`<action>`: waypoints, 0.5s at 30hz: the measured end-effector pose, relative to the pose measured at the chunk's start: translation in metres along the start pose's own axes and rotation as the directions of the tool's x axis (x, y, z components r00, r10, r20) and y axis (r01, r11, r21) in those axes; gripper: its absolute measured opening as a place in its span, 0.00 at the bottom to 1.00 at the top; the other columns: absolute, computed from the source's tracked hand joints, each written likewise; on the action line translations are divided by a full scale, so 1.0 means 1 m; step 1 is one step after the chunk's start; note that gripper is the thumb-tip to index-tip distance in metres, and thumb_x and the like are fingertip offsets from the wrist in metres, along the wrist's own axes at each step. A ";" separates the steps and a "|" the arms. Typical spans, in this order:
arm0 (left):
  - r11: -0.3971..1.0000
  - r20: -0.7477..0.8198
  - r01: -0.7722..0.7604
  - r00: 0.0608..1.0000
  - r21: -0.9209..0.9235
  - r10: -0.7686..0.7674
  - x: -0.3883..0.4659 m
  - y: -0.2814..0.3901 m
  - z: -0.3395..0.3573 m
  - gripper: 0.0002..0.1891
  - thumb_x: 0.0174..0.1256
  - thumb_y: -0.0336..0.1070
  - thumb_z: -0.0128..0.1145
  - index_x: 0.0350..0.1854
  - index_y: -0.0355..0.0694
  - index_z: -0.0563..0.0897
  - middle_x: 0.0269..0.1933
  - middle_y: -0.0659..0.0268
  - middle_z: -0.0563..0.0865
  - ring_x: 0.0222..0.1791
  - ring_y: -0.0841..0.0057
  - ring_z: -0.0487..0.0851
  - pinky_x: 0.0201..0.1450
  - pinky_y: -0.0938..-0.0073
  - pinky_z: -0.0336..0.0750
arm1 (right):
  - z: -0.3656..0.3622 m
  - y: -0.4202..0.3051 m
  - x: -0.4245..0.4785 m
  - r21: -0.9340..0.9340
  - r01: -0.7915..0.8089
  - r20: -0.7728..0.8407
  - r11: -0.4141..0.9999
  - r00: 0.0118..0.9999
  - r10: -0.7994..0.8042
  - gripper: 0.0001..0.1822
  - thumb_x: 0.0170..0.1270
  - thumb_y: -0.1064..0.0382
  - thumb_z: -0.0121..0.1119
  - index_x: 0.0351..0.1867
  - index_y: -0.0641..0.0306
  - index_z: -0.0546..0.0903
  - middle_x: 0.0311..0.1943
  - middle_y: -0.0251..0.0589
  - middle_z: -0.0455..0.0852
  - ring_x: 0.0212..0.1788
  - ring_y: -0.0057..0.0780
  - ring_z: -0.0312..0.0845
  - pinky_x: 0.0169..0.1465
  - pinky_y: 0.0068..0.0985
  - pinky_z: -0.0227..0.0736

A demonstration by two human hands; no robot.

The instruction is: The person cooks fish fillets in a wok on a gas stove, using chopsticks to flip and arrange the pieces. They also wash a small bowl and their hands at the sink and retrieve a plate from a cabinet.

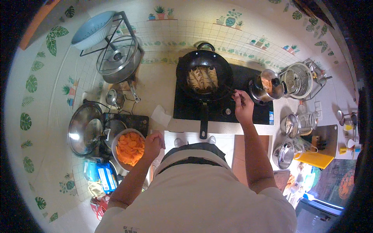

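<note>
My right hand (244,106) grips a thin dark utensil (232,91), likely chopsticks, at the right rim of a black wok (205,56). Several browned fish (202,77) lie side by side in the wok, which sits on a black cooktop (186,109). Its long handle (204,121) points towards me. Near the counter's front edge, my left hand (154,145) is loosely curled, with no object visible in it. Just left of that hand stands a pale bowl (114,145) of sliced carrots (129,147).
A steel pot (258,90) stands right of the wok, a steamer basket (298,80) beyond it. At left are a large glass lid (84,131), a lidded pan (118,58) and a blue colander (93,30) on a rack. White paper (161,115) lies left of the cooktop.
</note>
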State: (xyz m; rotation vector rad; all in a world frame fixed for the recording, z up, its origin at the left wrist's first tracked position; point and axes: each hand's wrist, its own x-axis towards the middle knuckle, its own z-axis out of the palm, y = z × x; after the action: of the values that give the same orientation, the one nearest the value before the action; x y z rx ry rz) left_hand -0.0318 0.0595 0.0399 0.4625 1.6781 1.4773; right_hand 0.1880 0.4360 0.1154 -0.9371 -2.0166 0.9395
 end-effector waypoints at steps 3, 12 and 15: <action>1.000 0.005 0.010 1.000 -0.006 -0.010 0.002 -0.005 -0.002 0.17 0.79 0.25 0.38 0.31 0.38 0.79 0.23 0.63 0.81 0.20 0.75 0.78 0.25 0.71 0.75 | 0.000 0.000 0.000 0.002 0.008 -0.003 1.000 1.000 -0.008 0.14 0.83 0.63 0.58 0.53 0.75 0.85 0.45 0.46 0.90 0.46 0.28 0.91 0.52 0.25 0.86; 1.000 -0.014 0.008 1.000 0.013 -0.008 0.004 0.001 0.004 0.15 0.76 0.23 0.39 0.29 0.39 0.76 0.21 0.67 0.75 0.18 0.78 0.77 0.23 0.74 0.75 | 0.003 0.004 -0.001 -0.005 0.032 -0.043 0.999 0.999 -0.032 0.11 0.78 0.64 0.61 0.51 0.69 0.87 0.42 0.48 0.91 0.40 0.32 0.89 0.45 0.29 0.82; 1.000 0.001 -0.020 1.000 0.008 0.020 0.004 0.001 0.003 0.15 0.75 0.24 0.39 0.28 0.39 0.76 0.21 0.67 0.75 0.18 0.77 0.77 0.24 0.74 0.75 | 0.004 0.002 -0.004 -0.048 0.055 -0.018 0.997 0.998 -0.056 0.10 0.77 0.65 0.62 0.51 0.69 0.87 0.43 0.50 0.91 0.39 0.37 0.89 0.45 0.31 0.82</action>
State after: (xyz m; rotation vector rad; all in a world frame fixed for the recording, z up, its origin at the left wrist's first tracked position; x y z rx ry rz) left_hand -0.0319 0.0646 0.0398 0.4860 1.6840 1.4853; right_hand 0.1869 0.4322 0.1107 -0.9071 -2.0460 0.8531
